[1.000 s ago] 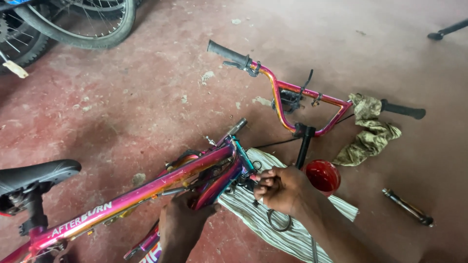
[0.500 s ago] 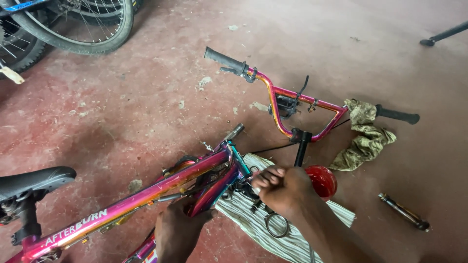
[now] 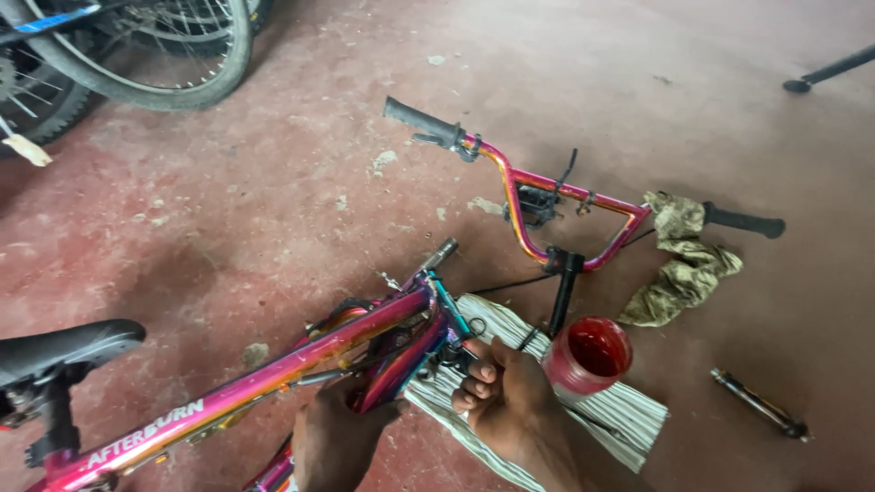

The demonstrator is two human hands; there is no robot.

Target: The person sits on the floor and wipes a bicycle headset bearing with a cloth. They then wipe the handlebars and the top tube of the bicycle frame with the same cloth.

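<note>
While the pink bike frame (image 3: 273,378) lies on the red floor (image 3: 273,210), its long axis runs from lower left up to the head tube (image 3: 437,305) at frame centre. Left hand (image 3: 333,442) is curled round the down tube from below. Right hand (image 3: 506,401), fingers curled shut, presses at the head tube w/ something small I can't make out; it's the nearer one. Red grease tub (image 3: 592,353) sits just right on the striped cloth (image 3: 602,419); detached handlebar (image 3: 565,200) lies above.
</note>
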